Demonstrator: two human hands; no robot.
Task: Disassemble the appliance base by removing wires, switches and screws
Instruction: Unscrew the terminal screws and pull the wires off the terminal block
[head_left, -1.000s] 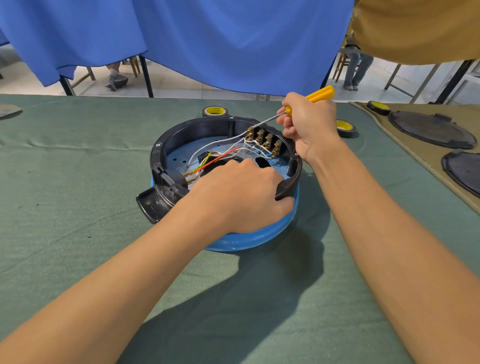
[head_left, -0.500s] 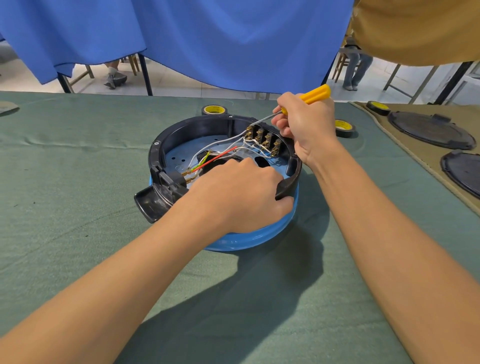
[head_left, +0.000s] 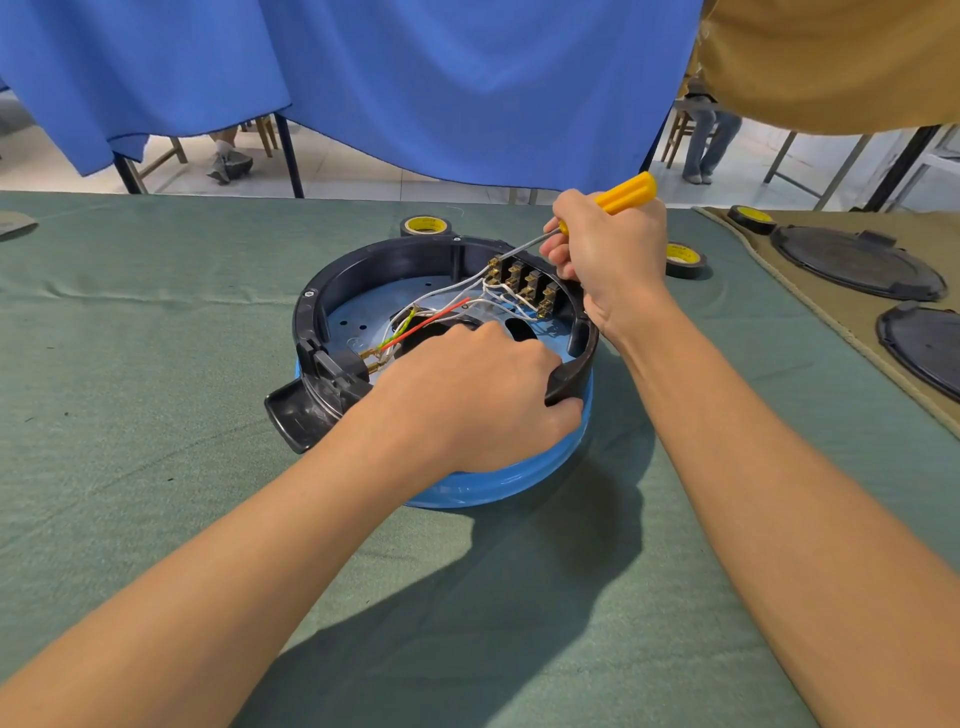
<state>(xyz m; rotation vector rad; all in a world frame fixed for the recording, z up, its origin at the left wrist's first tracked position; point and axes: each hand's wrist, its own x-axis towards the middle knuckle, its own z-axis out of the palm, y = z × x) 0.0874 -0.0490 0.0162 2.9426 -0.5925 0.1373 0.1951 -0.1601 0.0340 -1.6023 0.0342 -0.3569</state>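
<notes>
The round appliance base (head_left: 363, 270), a black ring over a blue body, lies upside down on the green cloth. Inside it, white, red and yellow-green wires (head_left: 441, 312) run to a row of brass-terminal switches (head_left: 524, 286) at the far right of the ring. My left hand (head_left: 467, 395) grips the near rim of the base, fingers curled over its black edge. My right hand (head_left: 608, 254) holds a yellow-handled screwdriver (head_left: 626, 193), whose metal tip touches the leftmost switch terminal.
Rolls of black tape with yellow cores lie behind the base (head_left: 425, 226), to its right (head_left: 684, 259) and on the tan cloth (head_left: 750, 218). Two black round covers (head_left: 857, 267) sit at the right. A blue curtain hangs beyond the table's far edge.
Both hands have kept their grips. The screwdriver has stayed at the leftmost terminal, its handle shifting only slightly.
</notes>
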